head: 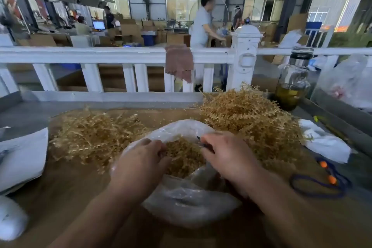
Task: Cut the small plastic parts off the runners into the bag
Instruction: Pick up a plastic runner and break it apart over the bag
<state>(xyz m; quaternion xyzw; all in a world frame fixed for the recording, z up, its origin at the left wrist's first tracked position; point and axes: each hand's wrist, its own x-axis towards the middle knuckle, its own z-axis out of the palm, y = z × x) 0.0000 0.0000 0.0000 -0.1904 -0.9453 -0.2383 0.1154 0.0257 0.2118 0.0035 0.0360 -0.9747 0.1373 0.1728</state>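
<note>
Runners (241, 115) of tan plastic lie in two heaps on your bench (66, 191), the bigger one at the back right and a flatter one (90, 137) at the left, with the bag (187, 203) between them and just in front. This clear bag stands open and slumped, its mouth facing you, and a mound of tan parts (185, 157) fills it. Your left hand (138, 159) is at the bag's left rim, its fingers (159, 147) bent down into the mound; their tips are hidden, so you cannot tell whether they grip anything. Your right hand (227, 155) is over the bag's right rim, its fingers wrapped round a dark cutter (201, 140) whose tip pokes out toward the left hand, above the parts. A white sack (324, 143) lies at the bench's right edge, with a blue cord (314, 189) carrying orange beads near it. A glass bottle (292, 82) holding yellow liquid stands behind the right heap. A white fence (100, 54) runs along the back, with a brown cloth (179, 62) draped over its rail.
</note>
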